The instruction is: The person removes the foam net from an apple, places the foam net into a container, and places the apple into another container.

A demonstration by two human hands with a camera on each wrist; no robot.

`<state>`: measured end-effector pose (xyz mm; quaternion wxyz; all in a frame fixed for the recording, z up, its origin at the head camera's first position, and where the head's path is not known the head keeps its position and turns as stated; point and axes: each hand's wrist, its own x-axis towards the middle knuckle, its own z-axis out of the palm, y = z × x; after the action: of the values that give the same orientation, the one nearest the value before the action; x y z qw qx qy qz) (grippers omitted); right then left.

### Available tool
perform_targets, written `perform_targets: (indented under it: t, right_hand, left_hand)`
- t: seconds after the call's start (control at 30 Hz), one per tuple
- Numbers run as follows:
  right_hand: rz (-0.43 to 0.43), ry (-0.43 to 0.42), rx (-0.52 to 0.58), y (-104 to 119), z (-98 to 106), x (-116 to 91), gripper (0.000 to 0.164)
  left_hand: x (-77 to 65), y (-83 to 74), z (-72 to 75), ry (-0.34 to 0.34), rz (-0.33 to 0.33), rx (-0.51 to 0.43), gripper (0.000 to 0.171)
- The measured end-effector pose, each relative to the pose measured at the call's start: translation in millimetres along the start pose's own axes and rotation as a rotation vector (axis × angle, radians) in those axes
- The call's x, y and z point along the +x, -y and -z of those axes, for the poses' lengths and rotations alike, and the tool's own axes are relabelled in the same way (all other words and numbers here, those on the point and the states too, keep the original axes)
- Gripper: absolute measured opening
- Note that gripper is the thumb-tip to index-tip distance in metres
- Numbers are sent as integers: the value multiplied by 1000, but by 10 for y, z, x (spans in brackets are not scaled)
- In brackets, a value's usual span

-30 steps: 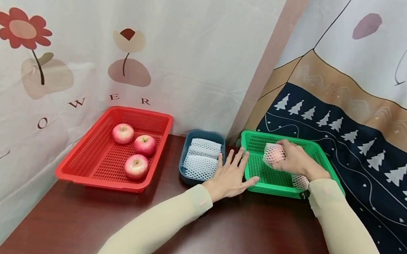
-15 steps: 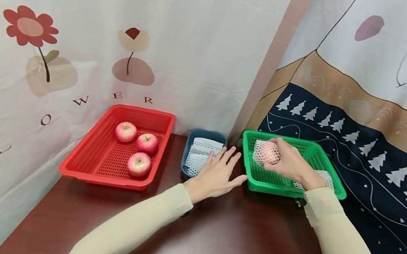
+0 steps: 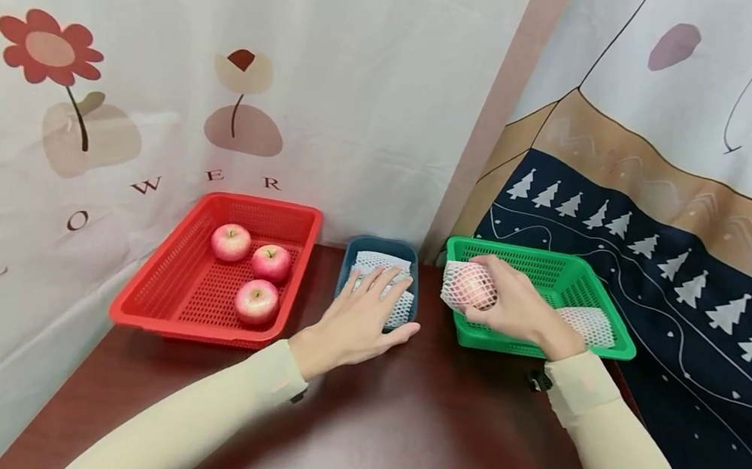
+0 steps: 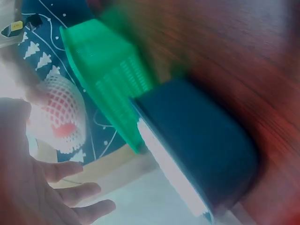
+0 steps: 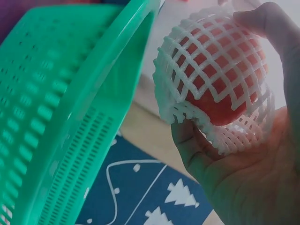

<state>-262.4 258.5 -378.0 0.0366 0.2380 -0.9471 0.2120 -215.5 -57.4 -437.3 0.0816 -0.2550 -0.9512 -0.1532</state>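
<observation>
In the head view my right hand [image 3: 517, 306] grips an apple [image 3: 473, 288] wrapped in a white foam net, held over the left rim of the green basket [image 3: 498, 343]. Close up in the right wrist view, fingers and thumb curl round the netted apple [image 5: 220, 75], whose red skin shows through the mesh and at the net's open end. My left hand [image 3: 348, 324] hovers with spread fingers over the front of a small dark blue container [image 3: 383, 245]. White foam nets [image 3: 383, 262] lie inside it, partly hidden by those fingers; contact with them cannot be told.
At the left stands a red basket [image 3: 152, 300] with three unwrapped apples [image 3: 257, 301]. Another white foam net [image 3: 588, 325] lies at the right end of the green basket; its contents are unclear. A printed curtain [image 3: 360, 112] hangs behind the brown table [image 3: 424, 435].
My right hand has carried the netted apple leftward across the green basket to its left rim. My left hand has shifted left from beside the blue container to over it.
</observation>
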Motion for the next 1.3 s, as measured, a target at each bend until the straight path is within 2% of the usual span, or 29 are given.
perform_targets:
  t: [0.27, 0.53, 0.7, 1.07, 1.3]
  right_hand:
    - [48, 18, 34, 228, -115, -18, 88]
    - [105, 44, 68, 389, -299, -57, 89]
    - [118, 67, 85, 475, -421, -97, 88]
    - [213, 92, 83, 594, -752, -158, 84]
    - [237, 138, 88, 629, -978, -208, 84]
  left_hand:
    - [-161, 197, 84, -52, -19, 16, 88]
    - [-359, 319, 100, -62, -12, 42, 89]
    - [-457, 359, 81, -79, -31, 37, 87]
    - [-643, 380, -3, -121, -69, 22, 81]
    - [-744, 364, -69, -116, -88, 1, 78]
